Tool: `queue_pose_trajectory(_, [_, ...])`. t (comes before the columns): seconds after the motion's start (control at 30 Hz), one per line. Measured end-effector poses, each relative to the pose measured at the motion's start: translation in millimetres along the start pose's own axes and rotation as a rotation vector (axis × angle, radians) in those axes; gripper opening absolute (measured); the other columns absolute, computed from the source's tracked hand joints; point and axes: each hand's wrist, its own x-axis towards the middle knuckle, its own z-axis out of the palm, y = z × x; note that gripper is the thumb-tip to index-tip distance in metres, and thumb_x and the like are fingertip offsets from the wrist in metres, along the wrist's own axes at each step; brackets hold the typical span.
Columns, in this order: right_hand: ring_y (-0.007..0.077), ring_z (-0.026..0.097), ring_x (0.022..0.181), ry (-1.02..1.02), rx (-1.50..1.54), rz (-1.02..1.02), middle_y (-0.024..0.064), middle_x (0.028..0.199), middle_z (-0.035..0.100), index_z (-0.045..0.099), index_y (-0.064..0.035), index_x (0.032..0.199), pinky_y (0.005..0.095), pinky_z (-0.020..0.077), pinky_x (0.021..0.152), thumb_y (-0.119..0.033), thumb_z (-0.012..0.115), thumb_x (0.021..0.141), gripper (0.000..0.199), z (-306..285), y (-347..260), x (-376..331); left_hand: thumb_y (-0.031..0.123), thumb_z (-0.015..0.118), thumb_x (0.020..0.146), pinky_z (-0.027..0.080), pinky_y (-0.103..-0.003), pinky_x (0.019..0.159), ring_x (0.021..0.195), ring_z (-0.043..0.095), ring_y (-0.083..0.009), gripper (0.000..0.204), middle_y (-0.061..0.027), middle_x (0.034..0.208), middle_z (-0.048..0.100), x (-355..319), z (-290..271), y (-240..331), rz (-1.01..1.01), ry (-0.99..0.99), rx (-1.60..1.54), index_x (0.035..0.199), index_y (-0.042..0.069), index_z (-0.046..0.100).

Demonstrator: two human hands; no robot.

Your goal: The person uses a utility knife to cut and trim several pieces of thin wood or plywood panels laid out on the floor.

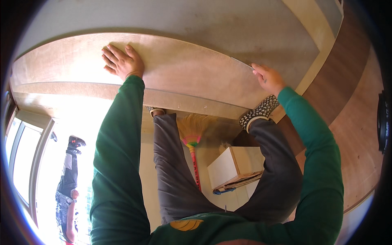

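The left foot [156, 110] is almost fully hidden under the lower edge of the plywood sheet [183, 69], only a small part shows. The left end of the sheet is washed out by strong light from the window [24, 155], so its corner is hard to make out. The head of the broom [195, 127] is partly behind the grey trouser legs [171, 171]. Another person [69, 179] stands far at the left, cut off at the lower rim and blurred by the glare.

The left hand [121, 62] lies flat on the face of the sheet, fingers spread wide, palm down, holding nothing, only pressing. The left arm in the green sleeve [116, 163] is stretched out straight. The right hand [267, 78] is at the right end of the sheet, fingers curled at its corner; how firmly they close around the edge one cannot tell. The right arm is also extended.

The sheet lies on a wider grey panel [245, 36], across in front of the person, its long edges bending with the lens. The right shoe [259, 112], with a dotted pattern, touches the lower edge near the right corner. Between the legs there is free floor with the broom and a white box [228, 167]. To the right runs a brown wooden strip [347, 73]
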Motion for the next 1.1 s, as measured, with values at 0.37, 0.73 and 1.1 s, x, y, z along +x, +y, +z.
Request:
queue_pose_trajectory(0.37, [0.0344,0.065,0.089,0.069,0.279,0.046,0.0162,0.098,0.067,0.061,-0.0125,0.128,0.0398,0.0522,0.076,-0.016,0.054,0.1,0.028,14.0,-137.3,93.3,0.053,0.045,0.096,0.006,-0.058,0.121,0.153,0.015,-0.0359,0.077,-0.018,0.165,0.02,5.7,3.6,-12.7,0.004,0.023,-0.039,0.156,0.008,0.029])
queue_pose_trajectory(0.73, [0.0371,0.065,0.103,0.146,0.364,-0.188,0.0197,0.115,0.068,0.06,-0.0073,0.129,0.0427,0.0517,0.087,-0.019,0.053,0.101,0.03,55.7,-279.5,265.7,0.069,0.038,0.094,0.003,-0.056,0.122,0.154,0.008,-0.037,0.087,-0.0187,0.166,0.016,168.7,-37.3,-109.8,-0.108,0.109,-0.024,0.16,0.015,0.023])
queue_pose_trajectory(1.1, [0.0349,0.061,0.118,-0.004,0.221,-0.202,0.0178,0.129,0.065,0.063,-0.0045,0.13,0.0387,0.0485,0.1,-0.024,0.052,0.102,0.035,79.1,-393.5,414.2,0.073,0.034,0.093,0.001,-0.06,0.121,0.155,0.004,-0.0378,0.09,-0.0189,0.167,0.012,169.6,-41.9,-114.8,-0.143,0.017,-0.016,0.16,0.015,0.021])
